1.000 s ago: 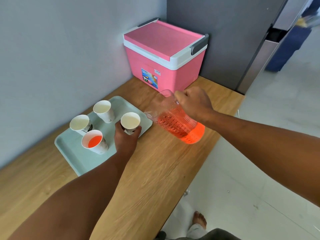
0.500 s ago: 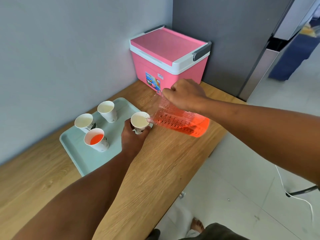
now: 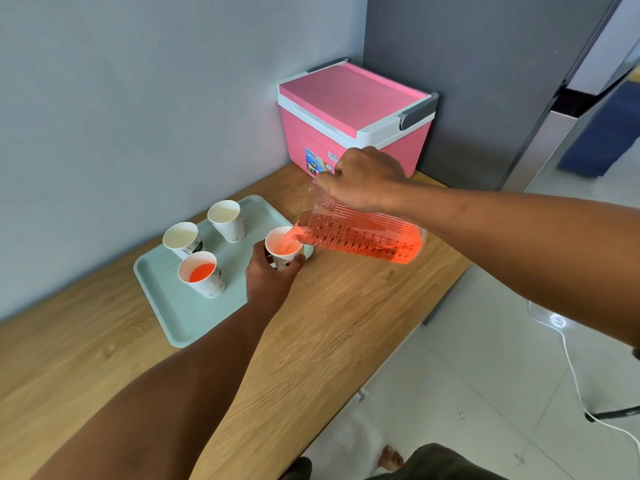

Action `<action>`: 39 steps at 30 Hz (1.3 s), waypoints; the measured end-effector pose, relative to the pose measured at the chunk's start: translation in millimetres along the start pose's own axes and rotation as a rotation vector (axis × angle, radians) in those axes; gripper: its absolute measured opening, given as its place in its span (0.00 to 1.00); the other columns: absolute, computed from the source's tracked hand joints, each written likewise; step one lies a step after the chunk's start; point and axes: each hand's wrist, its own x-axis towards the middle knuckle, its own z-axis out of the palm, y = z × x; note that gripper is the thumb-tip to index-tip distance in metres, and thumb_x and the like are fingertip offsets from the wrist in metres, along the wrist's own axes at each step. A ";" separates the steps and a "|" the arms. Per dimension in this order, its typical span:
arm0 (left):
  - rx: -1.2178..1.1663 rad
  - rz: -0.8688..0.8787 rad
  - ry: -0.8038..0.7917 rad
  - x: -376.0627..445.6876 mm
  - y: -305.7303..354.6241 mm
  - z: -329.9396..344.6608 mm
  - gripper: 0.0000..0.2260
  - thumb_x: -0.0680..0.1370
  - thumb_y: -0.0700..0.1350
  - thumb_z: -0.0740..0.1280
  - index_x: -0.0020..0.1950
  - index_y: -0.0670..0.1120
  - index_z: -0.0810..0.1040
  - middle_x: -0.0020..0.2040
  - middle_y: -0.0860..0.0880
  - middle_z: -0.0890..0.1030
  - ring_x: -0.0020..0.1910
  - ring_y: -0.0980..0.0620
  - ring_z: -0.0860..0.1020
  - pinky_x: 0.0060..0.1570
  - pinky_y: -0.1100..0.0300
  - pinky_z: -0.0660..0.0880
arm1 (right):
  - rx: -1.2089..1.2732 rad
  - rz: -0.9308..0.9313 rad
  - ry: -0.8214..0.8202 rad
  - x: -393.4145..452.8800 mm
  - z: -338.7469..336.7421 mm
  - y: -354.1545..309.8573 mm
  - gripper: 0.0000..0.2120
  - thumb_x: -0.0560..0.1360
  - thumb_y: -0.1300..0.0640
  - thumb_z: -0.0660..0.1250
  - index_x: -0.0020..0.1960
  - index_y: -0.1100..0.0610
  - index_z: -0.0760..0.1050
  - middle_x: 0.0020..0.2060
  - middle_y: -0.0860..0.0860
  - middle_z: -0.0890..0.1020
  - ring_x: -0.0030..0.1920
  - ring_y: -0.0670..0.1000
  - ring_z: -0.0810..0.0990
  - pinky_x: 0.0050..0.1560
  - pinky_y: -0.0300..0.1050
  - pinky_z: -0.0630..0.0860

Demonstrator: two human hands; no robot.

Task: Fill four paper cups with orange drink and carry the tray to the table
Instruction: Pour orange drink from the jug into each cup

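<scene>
A pale green tray (image 3: 180,317) lies on the wooden counter (image 3: 346,323). Two empty paper cups (image 3: 181,239) (image 3: 227,220) stand at its back, and a cup with orange drink (image 3: 202,275) stands in front of them. My left hand (image 3: 272,280) grips a fourth cup (image 3: 282,249) at the tray's right corner. My right hand (image 3: 363,178) holds a clear ribbed pitcher (image 3: 360,237) tilted almost flat, its spout over that cup, and orange drink streams into it.
A pink cooler box (image 3: 349,119) sits in the back corner against the grey wall. A steel fridge (image 3: 554,140) stands to the right. The counter's front edge drops to a tiled floor, where a white cable (image 3: 571,368) trails.
My right hand has tipped the pitcher further and brought its spout over the held cup. Orange drink now pours into that cup, which was empty before.
</scene>
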 end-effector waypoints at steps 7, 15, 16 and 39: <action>-0.001 -0.017 0.011 -1.8 -4.5 -2.0 0.33 0.71 0.55 0.79 0.70 0.47 0.70 0.62 0.51 0.80 0.56 0.53 0.78 0.48 0.61 0.74 | 0.011 -0.013 -0.012 1.4 -2.8 -3.8 0.24 0.76 0.38 0.62 0.33 0.57 0.73 0.34 0.52 0.83 0.30 0.53 0.75 0.34 0.44 0.67; -0.002 -0.026 0.018 -0.8 -5.8 -0.3 0.33 0.71 0.55 0.79 0.70 0.48 0.70 0.61 0.53 0.79 0.56 0.53 0.77 0.50 0.58 0.76 | 0.038 0.012 -0.015 2.9 3.5 0.0 0.24 0.75 0.34 0.61 0.36 0.55 0.73 0.36 0.52 0.83 0.32 0.53 0.77 0.35 0.44 0.71; -0.003 -0.022 0.020 -0.9 -6.2 -0.2 0.33 0.71 0.55 0.79 0.70 0.48 0.70 0.60 0.54 0.79 0.56 0.53 0.78 0.51 0.57 0.77 | 0.045 0.014 -0.014 2.8 3.7 0.5 0.25 0.75 0.34 0.61 0.36 0.55 0.73 0.36 0.52 0.83 0.32 0.53 0.77 0.35 0.43 0.70; -0.107 -0.036 0.091 11.3 3.8 -7.7 0.29 0.73 0.54 0.78 0.69 0.50 0.70 0.58 0.57 0.78 0.55 0.55 0.77 0.49 0.62 0.73 | 0.725 0.391 0.057 -32.6 46.1 31.9 0.19 0.77 0.46 0.63 0.32 0.57 0.71 0.32 0.53 0.76 0.34 0.54 0.72 0.35 0.49 0.67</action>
